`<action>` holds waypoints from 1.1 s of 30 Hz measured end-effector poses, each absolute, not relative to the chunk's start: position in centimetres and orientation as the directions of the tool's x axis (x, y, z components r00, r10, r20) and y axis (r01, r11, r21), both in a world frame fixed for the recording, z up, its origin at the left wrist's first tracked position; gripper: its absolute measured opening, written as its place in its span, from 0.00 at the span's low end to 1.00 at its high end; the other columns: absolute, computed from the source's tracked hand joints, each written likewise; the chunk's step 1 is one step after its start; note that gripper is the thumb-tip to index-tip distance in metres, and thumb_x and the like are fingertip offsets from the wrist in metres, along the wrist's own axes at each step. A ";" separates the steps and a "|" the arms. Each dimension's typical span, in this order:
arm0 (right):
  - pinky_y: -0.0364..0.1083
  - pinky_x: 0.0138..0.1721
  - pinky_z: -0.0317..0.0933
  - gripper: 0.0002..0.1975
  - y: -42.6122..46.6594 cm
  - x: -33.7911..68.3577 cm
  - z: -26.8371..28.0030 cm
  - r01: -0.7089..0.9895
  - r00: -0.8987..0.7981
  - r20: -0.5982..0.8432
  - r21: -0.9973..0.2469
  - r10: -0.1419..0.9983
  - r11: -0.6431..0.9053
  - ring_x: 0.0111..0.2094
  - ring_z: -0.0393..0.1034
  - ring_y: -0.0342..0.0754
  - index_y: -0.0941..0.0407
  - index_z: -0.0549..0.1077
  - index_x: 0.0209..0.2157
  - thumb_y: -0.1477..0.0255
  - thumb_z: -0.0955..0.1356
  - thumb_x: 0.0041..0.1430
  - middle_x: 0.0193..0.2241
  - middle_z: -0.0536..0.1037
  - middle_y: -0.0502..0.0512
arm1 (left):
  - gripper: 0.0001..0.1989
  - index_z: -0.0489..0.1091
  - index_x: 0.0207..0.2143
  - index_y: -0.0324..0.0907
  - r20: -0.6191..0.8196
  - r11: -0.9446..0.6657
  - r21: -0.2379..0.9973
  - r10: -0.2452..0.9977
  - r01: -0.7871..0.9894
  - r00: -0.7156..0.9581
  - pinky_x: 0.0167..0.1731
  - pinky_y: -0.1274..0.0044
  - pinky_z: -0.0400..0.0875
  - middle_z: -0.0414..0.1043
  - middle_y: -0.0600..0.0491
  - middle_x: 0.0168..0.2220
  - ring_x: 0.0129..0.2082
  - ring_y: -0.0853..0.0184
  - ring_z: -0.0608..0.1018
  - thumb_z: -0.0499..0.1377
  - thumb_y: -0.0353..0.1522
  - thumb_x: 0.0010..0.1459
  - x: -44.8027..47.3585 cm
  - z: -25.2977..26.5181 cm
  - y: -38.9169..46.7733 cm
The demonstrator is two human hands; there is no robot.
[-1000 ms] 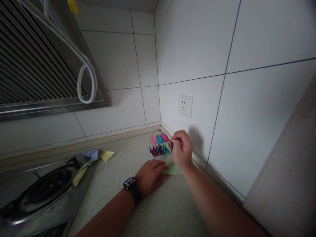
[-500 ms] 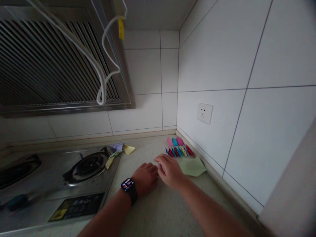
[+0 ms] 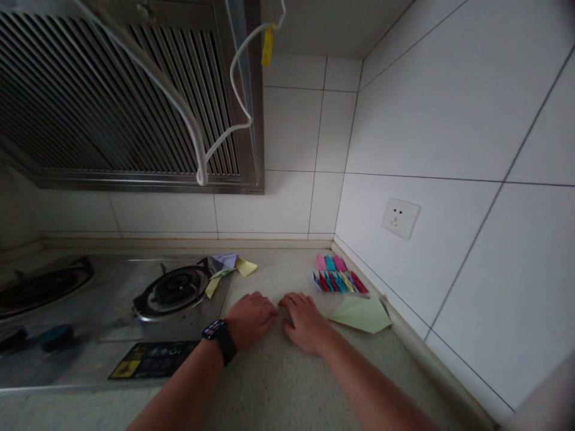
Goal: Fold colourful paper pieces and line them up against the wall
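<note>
My left hand (image 3: 251, 318), with a black smartwatch (image 3: 220, 338) on the wrist, rests on the counter with its fingers bent loosely and nothing visible in them. Just to its right lies my right hand (image 3: 305, 322), palm down, fingers slightly apart and thumb out; it also shows nothing held. A narrow gap parts the fingertips. Beside my right hand is a pale green folded paper sheet (image 3: 363, 313). Beyond it stand several small folded paper pieces (image 3: 339, 281) in red, blue, purple and yellow, with pink and teal ones (image 3: 330, 262) behind.
To the left is a gas stove (image 3: 117, 332) with a burner (image 3: 179, 290). Purple, green and yellow papers (image 3: 226, 261) lie over its right edge. A range hood (image 3: 135, 102) with a white cable (image 3: 191, 123) hangs above. A wall socket (image 3: 401, 218) is at right.
My right hand has come down and away from over my left fingertips, so the hands now lie apart. The view has shifted; the papers stay where they were.
</note>
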State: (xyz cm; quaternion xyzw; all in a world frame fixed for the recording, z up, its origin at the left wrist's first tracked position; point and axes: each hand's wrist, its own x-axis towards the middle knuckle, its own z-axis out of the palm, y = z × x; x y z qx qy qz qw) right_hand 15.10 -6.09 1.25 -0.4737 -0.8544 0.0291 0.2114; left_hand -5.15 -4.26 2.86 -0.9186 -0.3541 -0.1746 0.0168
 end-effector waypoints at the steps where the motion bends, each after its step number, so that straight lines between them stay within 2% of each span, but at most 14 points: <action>1: 0.54 0.52 0.51 0.18 -6.0 15.1 1.2 0.796 -0.460 0.331 -0.257 0.824 0.547 0.50 0.60 0.55 0.54 0.68 0.48 0.72 0.66 0.54 0.47 0.70 0.58 | 0.10 0.74 0.38 0.46 0.323 -0.757 0.076 0.635 0.649 0.702 0.44 0.70 0.65 0.75 0.51 0.36 0.40 0.62 0.73 0.53 0.33 0.61 -5.0 2.7 -4.2; 12: 0.50 0.51 0.55 0.17 -3.6 16.2 1.1 0.686 -0.534 0.325 -0.373 0.780 0.625 0.50 0.61 0.51 0.54 0.70 0.45 0.78 0.67 0.52 0.46 0.69 0.56 | 0.08 0.73 0.36 0.44 0.292 -0.758 -0.050 0.612 0.650 0.735 0.40 0.70 0.65 0.73 0.50 0.34 0.39 0.60 0.72 0.53 0.33 0.61 -4.1 2.9 -4.0; 19: 0.51 0.50 0.56 0.15 -3.5 16.4 0.9 0.653 -0.578 0.337 -0.356 0.743 0.669 0.48 0.62 0.52 0.54 0.72 0.43 0.77 0.68 0.53 0.44 0.70 0.56 | 0.11 0.73 0.38 0.45 0.263 -0.713 -0.084 0.658 0.696 0.706 0.43 0.68 0.64 0.74 0.49 0.35 0.41 0.60 0.72 0.52 0.35 0.62 -4.9 3.8 -3.1; 21: 0.51 0.50 0.56 0.14 -3.5 16.5 0.8 0.644 -0.580 0.347 -0.359 0.737 0.675 0.48 0.62 0.51 0.54 0.72 0.43 0.77 0.68 0.53 0.44 0.70 0.56 | 0.11 0.73 0.41 0.45 0.317 -0.621 -0.083 0.725 0.780 0.611 0.47 0.67 0.63 0.73 0.48 0.39 0.45 0.59 0.71 0.52 0.34 0.62 -6.2 4.2 -2.3; 24: 0.51 0.50 0.56 0.13 -3.3 16.6 0.7 0.629 -0.588 0.351 -0.367 0.729 0.685 0.47 0.62 0.51 0.54 0.73 0.43 0.76 0.68 0.55 0.43 0.71 0.57 | 0.13 0.72 0.46 0.45 0.388 -0.365 -0.076 0.846 0.928 0.365 0.51 0.65 0.60 0.71 0.46 0.47 0.51 0.56 0.68 0.53 0.35 0.60 -9.0 4.5 -1.1; 27: 0.51 0.50 0.56 0.12 -3.2 16.7 0.6 0.623 -0.593 0.349 -0.371 0.725 0.688 0.48 0.62 0.51 0.54 0.73 0.43 0.75 0.68 0.56 0.44 0.71 0.57 | 0.17 0.70 0.49 0.45 0.359 -0.118 -0.083 0.923 0.990 0.140 0.51 0.63 0.59 0.69 0.45 0.52 0.54 0.52 0.65 0.55 0.38 0.58 -12.1 4.3 -0.2; 30: 0.52 0.51 0.55 0.12 -3.2 16.8 0.5 0.625 -0.595 0.347 -0.369 0.725 0.688 0.48 0.62 0.52 0.53 0.73 0.43 0.74 0.68 0.56 0.44 0.71 0.57 | 0.20 0.69 0.51 0.46 0.295 -0.004 -0.089 0.955 0.996 0.030 0.50 0.62 0.60 0.71 0.44 0.51 0.54 0.50 0.67 0.53 0.40 0.58 -14.2 3.7 0.3; 33: 0.52 0.51 0.55 0.12 -3.2 16.8 0.5 0.625 -0.597 0.345 -0.366 0.724 0.690 0.49 0.62 0.52 0.53 0.74 0.43 0.74 0.68 0.56 0.44 0.71 0.57 | 0.18 0.71 0.47 0.46 0.267 0.012 -0.115 0.964 0.993 0.020 0.51 0.61 0.58 0.74 0.45 0.47 0.53 0.50 0.68 0.53 0.41 0.57 -15.2 3.2 0.5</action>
